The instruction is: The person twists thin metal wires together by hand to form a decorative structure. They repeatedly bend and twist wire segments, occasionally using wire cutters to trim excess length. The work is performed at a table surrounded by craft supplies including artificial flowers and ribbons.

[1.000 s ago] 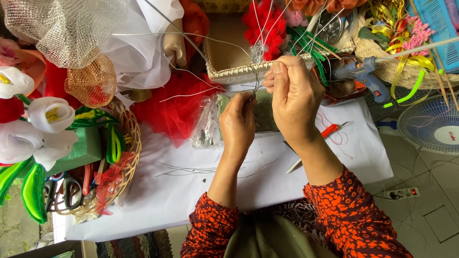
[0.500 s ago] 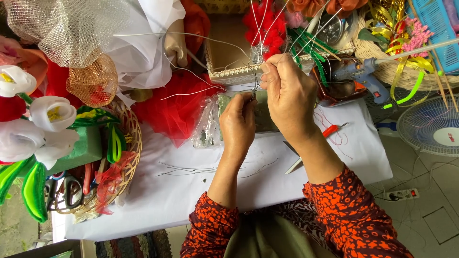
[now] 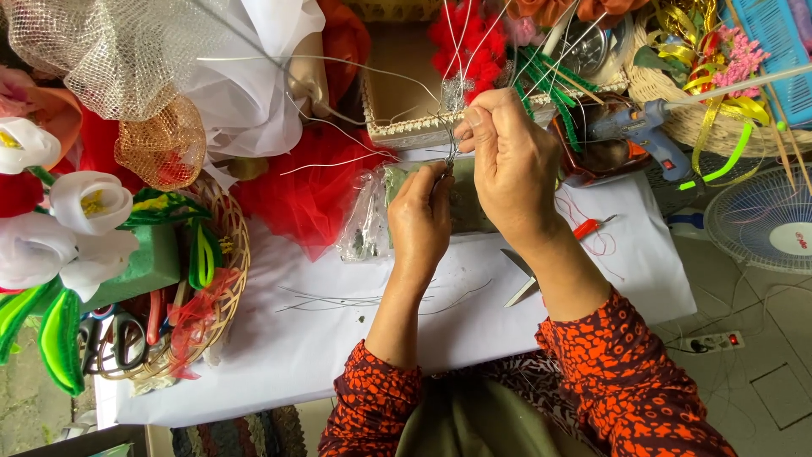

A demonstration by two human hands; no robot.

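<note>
Two bare hands worked above the white-clothed table [image 3: 338,338], the left hand [image 3: 420,216] pinching the lower ends of thin silvery wires [image 3: 451,127] and the right hand [image 3: 512,161] closed higher, binding seemingly unfinished, before a woven rectangular tray [image 3: 397,127].

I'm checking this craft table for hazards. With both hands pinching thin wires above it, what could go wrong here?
1. The long wire ends spring up past the right hand and left hand; they could poke or scratch.
2. The scissors lie open beside the right forearm, so a bump might cut.
3. The glue gun sits close by; if hot, it may burn.
</note>
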